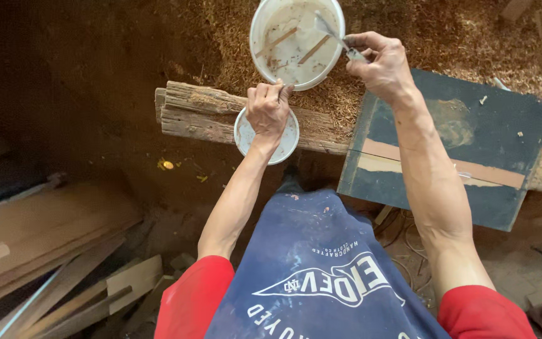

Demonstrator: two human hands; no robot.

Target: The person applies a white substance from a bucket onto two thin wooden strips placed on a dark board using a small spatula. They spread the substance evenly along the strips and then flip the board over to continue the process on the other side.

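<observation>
Two round white containers sit in front of me in the head view, both on or beside a rough, weathered grey timber beam (208, 113) that lies across the sawdust-covered ground (459, 37).

My left hand (268, 110) is curled shut over the small round white plastic lid (286, 141), which rests on the beam's near edge; my fingers press down on its top rim. My right hand (381, 63) is well apart from it, up and to the right, pinched closed on the handle of a thin metal spatula (330, 28) whose blade reaches into the large white plastic bucket (296, 41). That bucket stands just beyond the beam, holding a pale, milky paste with two brown wooden sticks (313, 49) lying in it.

Right of the lid, a dark blue-green painted board (503, 125) lies tilted over the beam, with a bare tan strip running across it. At the bottom I see my blue apron (315, 263) with a white pennant-shaped print, and red sleeves (192, 301). Loose brown wooden planks (45, 238) are stacked at the lower left.
</observation>
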